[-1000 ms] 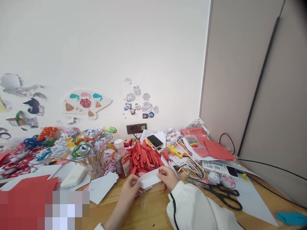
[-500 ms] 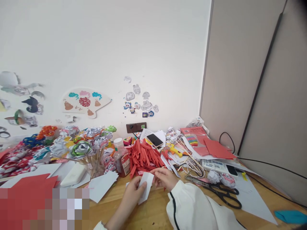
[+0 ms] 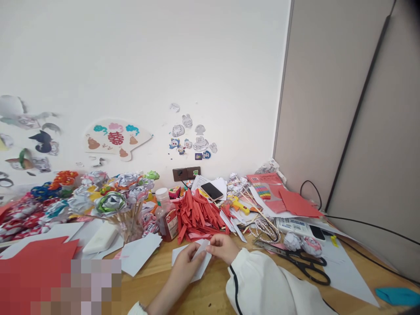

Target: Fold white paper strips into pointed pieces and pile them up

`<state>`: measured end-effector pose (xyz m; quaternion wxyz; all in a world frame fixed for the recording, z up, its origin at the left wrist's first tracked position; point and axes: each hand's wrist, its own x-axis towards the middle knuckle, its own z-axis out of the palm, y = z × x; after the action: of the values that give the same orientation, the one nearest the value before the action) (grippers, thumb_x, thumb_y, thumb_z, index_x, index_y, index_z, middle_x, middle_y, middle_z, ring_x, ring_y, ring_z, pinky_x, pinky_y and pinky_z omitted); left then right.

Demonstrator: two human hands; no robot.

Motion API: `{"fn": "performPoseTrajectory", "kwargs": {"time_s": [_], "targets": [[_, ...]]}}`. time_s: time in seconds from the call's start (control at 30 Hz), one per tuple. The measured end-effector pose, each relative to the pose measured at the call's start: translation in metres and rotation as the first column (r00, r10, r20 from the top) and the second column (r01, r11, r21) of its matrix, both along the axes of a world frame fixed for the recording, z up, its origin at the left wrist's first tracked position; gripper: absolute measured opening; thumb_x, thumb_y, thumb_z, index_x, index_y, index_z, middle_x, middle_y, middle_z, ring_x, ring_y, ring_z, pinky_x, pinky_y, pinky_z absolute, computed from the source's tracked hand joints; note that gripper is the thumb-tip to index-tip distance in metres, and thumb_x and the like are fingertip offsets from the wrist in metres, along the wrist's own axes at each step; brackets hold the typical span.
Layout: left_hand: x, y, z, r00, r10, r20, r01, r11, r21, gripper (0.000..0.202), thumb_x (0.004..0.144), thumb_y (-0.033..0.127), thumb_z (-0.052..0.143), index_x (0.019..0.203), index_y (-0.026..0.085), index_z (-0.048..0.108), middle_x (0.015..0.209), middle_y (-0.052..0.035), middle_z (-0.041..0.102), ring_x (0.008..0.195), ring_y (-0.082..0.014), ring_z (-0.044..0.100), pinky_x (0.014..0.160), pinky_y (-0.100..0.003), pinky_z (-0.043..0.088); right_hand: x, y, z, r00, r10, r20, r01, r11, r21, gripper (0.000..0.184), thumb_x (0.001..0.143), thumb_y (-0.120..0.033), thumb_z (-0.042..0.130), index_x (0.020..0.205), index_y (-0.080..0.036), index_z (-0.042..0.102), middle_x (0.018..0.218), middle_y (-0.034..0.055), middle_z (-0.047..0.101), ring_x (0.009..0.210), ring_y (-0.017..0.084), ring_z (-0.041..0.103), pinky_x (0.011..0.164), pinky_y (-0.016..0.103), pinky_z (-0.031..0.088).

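Note:
Between my hands is a small folded piece of white paper [image 3: 202,267], held just above the wooden table [image 3: 170,286]. My left hand [image 3: 187,261] is closed on its left side, thumb on top. At its upper right edge, my right hand [image 3: 224,248] pinches the paper with bent fingers. Another white sheet [image 3: 176,254] lies partly hidden behind my left hand. Straight ahead of my hands is a pile of folded red paper strips [image 3: 198,214].
Black-handled scissors [image 3: 303,262] lie to the right, near crumpled paper balls [image 3: 292,241]. A yellow glue gun [image 3: 241,205] and a phone [image 3: 211,191] sit at the back. Paper flowers on sticks [image 3: 113,203] and a bottle [image 3: 166,218] stand at left.
My right hand has moved slightly left and down onto the paper and its fingers have curled into a pinch. The paper's upper edge now appears folded over.

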<state>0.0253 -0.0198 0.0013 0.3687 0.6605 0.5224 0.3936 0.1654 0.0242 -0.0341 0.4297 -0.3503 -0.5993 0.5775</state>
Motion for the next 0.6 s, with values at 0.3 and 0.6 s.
{"fn": "performPoseTrajectory", "kwargs": {"time_s": [0.3, 0.6], "targets": [[0.0013, 0.0018, -0.0029, 0.986, -0.014, 0.168, 0.044, 0.984, -0.174, 0.029, 0.061, 0.043, 0.052, 0.068, 0.015, 0.048, 0.053, 0.0025, 0.052, 0.043, -0.0136, 0.05, 0.04, -0.024, 0.039, 0.0042, 0.0, 0.0057, 0.999, 0.045, 0.01, -0.045, 0.998, 0.053, 0.039, 0.055, -0.05, 0.059, 0.058, -0.012, 0.051, 0.05, -0.0027, 0.049, 0.045, 0.007, 0.044, 0.045, 0.02, 0.034], [0.0001, 0.0025, -0.0065, 0.989, 0.008, 0.147, 0.016, 0.987, -0.163, 0.025, 0.063, 0.039, 0.05, 0.067, 0.015, 0.046, 0.053, 0.0021, 0.051, 0.04, -0.0144, 0.053, 0.035, -0.023, 0.039, 0.005, 0.0007, 0.0067, 0.999, 0.045, -0.016, -0.045, 0.999, 0.014, 0.038, 0.052, -0.045, 0.063, 0.065, -0.011, 0.056, 0.051, -0.0021, 0.052, 0.045, 0.008, 0.048, 0.049, 0.023, 0.04]]}}
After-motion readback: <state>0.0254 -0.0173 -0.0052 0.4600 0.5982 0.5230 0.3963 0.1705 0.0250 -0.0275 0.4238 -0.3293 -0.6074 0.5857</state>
